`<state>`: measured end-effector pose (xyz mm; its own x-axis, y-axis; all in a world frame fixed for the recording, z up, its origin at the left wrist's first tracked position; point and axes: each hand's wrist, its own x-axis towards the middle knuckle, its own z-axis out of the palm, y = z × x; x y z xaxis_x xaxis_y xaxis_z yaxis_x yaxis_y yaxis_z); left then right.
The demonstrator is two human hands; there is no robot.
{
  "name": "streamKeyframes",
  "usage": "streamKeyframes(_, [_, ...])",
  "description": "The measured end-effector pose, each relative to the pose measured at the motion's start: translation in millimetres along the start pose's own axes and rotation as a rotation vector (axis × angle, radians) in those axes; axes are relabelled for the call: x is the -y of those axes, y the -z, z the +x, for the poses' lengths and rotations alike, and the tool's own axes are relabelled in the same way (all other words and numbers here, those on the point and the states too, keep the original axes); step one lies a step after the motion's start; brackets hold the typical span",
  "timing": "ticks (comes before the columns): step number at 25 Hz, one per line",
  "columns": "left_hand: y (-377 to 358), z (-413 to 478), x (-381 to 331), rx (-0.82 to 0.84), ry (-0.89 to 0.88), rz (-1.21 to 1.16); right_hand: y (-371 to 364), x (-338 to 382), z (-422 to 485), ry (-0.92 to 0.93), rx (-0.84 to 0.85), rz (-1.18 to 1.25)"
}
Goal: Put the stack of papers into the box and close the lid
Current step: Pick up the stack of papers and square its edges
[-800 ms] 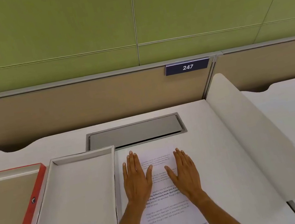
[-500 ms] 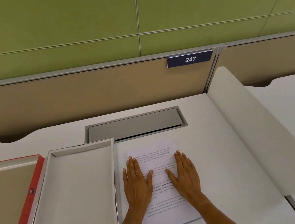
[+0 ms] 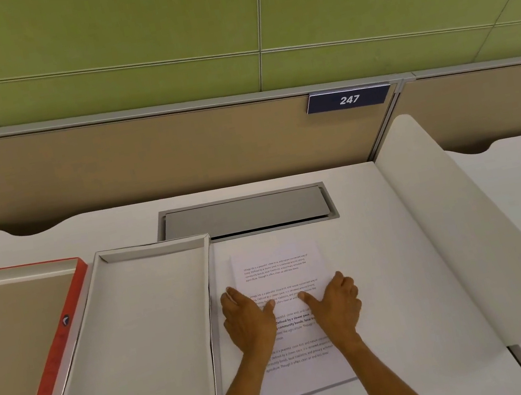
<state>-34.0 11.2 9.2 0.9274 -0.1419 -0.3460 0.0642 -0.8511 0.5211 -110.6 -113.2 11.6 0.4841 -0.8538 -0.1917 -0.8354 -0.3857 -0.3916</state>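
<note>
From the head view: your left hand (image 3: pixel 251 320) and right hand (image 3: pixel 335 304) curl over the side edges of the stack of papers (image 3: pixel 290 322), grip closing on it, thumbs on top. It's flat on the surface (image 3: pixel 382 245), just right of the open box (image 3: pixel 132 345). The red lid (image 3: pixel 54 359) sits far left. Nothing's loaded; placing and closing remain.

Matt white paper stack (image 3: pixel 278 267); matt cardboard box (image 3: pixel 131 342); smooth desk (image 3: pixel 382 245).

Lighting: bright, even, overhead; shadows faint and soft. Focus: sharp centrally, print mostly legible. Distortion: wide-angle bowing at edges.
</note>
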Motion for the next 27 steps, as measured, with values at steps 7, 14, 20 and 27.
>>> streamKeyframes(7, [18,6,-27,0.165,0.365,-0.068,10,10,11,-0.238,0.132,0.069])
streamKeyframes(14, [16,25,-15,0.168,0.378,-0.108,17,7,24,-0.214,0.254,0.159])
streamKeyframes(20, [15,22,-13,0.165,0.319,-0.101,16,12,16,-0.137,0.214,0.133])
streamKeyframes(27, [15,12,-15,0.138,0.184,-0.246,25,14,17,-0.152,0.274,0.181])
